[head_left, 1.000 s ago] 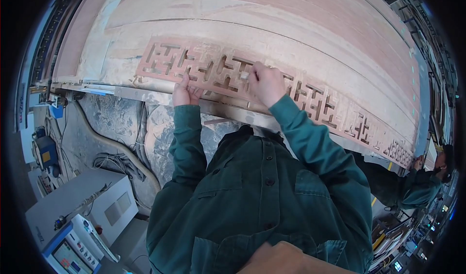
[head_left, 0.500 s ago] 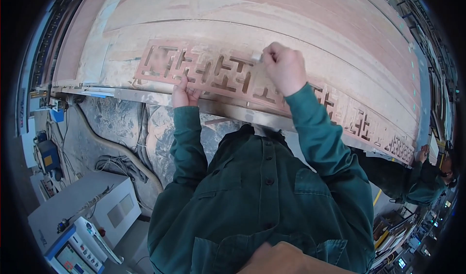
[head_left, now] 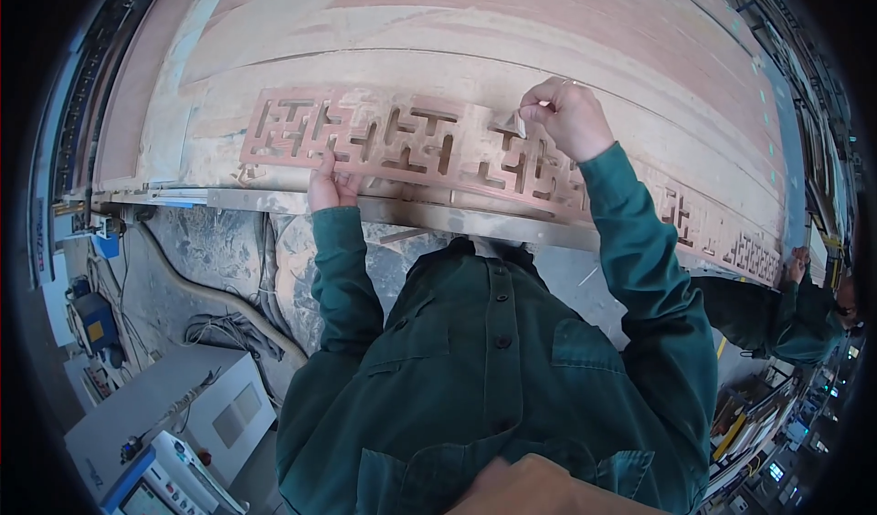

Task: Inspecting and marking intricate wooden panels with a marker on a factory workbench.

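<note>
A long pinkish-brown fretwork panel (head_left: 469, 186), cut through with angular slots, lies along the near edge of a large dusty worktable (head_left: 265, 65). My left hand (head_left: 332, 186) grips the panel's near edge toward its left end, thumb on top and the other fingers partly hidden beneath. Above the panel's middle, my right hand (head_left: 574, 118) pinches a small pale flat piece (head_left: 519, 125) pointing down by a slot; its exact kind is too small to tell. Whether this piece touches the wood, I cannot tell. Pale dust coats the panel and tabletop.
A co-worker's hand (head_left: 798, 264) is by the panel's far right end. A metal rail (head_left: 429, 215) edges the table in front of me. Down at the left are a ribbed hose (head_left: 215, 291), coiled cables (head_left: 233, 332) and a grey cabinet (head_left: 174, 396) with a control panel.
My right hand has moved to the right along the panel with the small pale piece. My left hand keeps its hold on the near edge. The view has shifted slightly.
</note>
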`<state>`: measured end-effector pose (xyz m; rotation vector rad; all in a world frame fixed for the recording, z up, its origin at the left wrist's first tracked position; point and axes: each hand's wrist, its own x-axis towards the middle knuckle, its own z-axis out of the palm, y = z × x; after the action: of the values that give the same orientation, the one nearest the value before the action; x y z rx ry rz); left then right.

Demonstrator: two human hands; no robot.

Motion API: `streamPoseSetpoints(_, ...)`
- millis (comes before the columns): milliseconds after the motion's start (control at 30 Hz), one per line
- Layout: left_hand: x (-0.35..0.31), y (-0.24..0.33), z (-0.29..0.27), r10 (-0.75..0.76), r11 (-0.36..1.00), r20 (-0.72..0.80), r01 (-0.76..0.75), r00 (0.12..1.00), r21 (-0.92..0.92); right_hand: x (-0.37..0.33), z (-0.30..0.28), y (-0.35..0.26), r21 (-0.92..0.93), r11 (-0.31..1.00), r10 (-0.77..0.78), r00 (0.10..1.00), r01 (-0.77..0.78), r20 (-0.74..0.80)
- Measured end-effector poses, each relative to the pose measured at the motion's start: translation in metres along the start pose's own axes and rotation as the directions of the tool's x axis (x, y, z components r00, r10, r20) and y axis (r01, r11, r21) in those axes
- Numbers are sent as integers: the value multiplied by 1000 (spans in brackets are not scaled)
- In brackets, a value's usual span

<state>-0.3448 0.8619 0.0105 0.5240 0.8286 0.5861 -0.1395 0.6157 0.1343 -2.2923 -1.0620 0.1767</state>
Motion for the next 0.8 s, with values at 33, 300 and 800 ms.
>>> streamPoseSetpoints(33, 2, -1, -2, -5, 1000, -1, 5, 1000, -3, -1, 0, 3, -1, 1000, 2, 1000, -2, -4)
streamPoseSetpoints(300, 2, -1, -4, -9, 1000, 20, 9, 1000, 4, -13, 43, 6, -298, 915, -278, 960, 274, 29)
streamPoseSetpoints(800, 0, -4, -19, -37, 998, 62, 40, 997, -39, -15, 26, -12, -207, 955, -209, 977, 213, 45)
